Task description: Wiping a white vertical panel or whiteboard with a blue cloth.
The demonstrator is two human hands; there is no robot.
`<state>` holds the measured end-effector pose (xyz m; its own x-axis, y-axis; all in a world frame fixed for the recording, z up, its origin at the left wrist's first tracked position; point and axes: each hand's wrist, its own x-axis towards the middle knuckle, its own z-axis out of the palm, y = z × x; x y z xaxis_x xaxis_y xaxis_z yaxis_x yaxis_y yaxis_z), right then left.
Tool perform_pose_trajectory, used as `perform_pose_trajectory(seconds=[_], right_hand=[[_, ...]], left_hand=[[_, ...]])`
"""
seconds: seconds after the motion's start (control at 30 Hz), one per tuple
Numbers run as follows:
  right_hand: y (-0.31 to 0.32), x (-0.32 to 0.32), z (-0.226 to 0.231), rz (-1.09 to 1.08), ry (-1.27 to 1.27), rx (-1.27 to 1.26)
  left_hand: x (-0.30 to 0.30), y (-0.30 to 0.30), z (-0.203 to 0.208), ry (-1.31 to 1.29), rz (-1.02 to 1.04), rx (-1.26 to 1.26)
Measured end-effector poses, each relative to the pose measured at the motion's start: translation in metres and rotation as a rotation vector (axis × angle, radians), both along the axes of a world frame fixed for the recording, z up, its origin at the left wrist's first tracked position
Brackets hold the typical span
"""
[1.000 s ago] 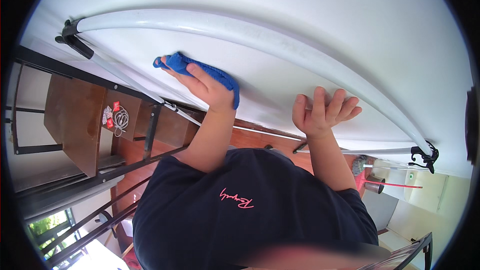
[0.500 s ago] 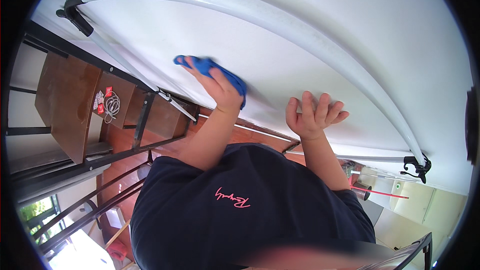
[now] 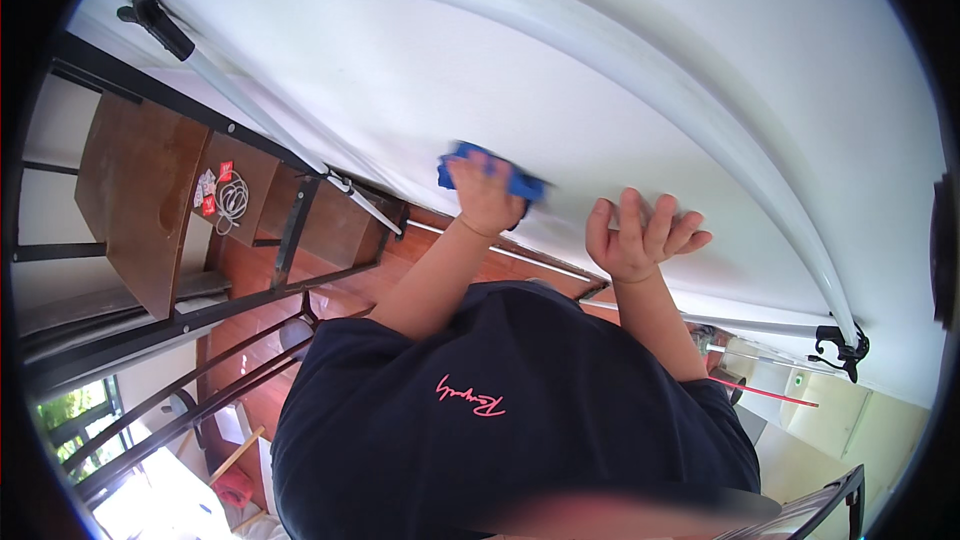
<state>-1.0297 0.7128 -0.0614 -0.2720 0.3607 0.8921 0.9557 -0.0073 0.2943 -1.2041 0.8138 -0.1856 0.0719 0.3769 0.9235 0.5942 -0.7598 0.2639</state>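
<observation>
My left hand [image 3: 487, 198] presses a blue cloth [image 3: 462, 168] against the white wall [image 3: 400, 70], with its fingers over the cloth. The cloth is crumpled, and its right end is blurred by motion. To the right, my right hand [image 3: 640, 245] is close to the same wall with its fingers spread and holds nothing. Whether that hand touches the wall, I cannot tell.
A white curved tube [image 3: 560, 20] arches above both hands, with black joints [image 3: 165, 15] at its ends. At left stands a black metal frame [image 3: 290, 230] with brown boards [image 3: 150, 180], a coiled white cable [image 3: 232, 198] on one. Reddish floor [image 3: 250, 270] lies below.
My left hand has moved right and slightly down with the blue cloth, nearer to my right hand. My right hand is shifted a little to the right, still spread.
</observation>
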Motion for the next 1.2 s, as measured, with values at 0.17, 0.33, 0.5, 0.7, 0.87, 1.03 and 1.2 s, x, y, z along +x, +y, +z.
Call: perform_pose_trajectory(seconds=[0.17,0.33,0.5,0.7,0.87,1.03,1.2], right_hand=[[0.002,0.000,-0.001,0.008,0.005,0.011],[0.005,-0.001,0.000,0.015,0.009,0.025],[-0.001,-0.002,0.002,0.017,0.019,0.006],[0.000,-0.006,0.013,0.038,-0.027,0.008],[0.005,-0.043,0.047,0.290,0.213,-0.036],[0.053,-0.090,0.100,0.226,0.095,-0.079],[0.078,-0.103,0.095,0.034,0.002,0.122]], left_hand=[[-0.004,0.002,0.055,-1.080,-0.133,-0.796],[0.037,-0.027,0.023,-0.250,-0.038,-0.232],[0.010,-0.016,-0.059,0.349,-0.074,0.127],[-0.031,0.014,0.009,-0.172,0.026,-0.224],[-0.032,0.028,0.150,-0.280,0.020,-0.096],[-0.049,0.042,0.164,-0.013,0.006,0.046],[-0.087,0.073,0.183,-0.420,0.003,-0.182]])
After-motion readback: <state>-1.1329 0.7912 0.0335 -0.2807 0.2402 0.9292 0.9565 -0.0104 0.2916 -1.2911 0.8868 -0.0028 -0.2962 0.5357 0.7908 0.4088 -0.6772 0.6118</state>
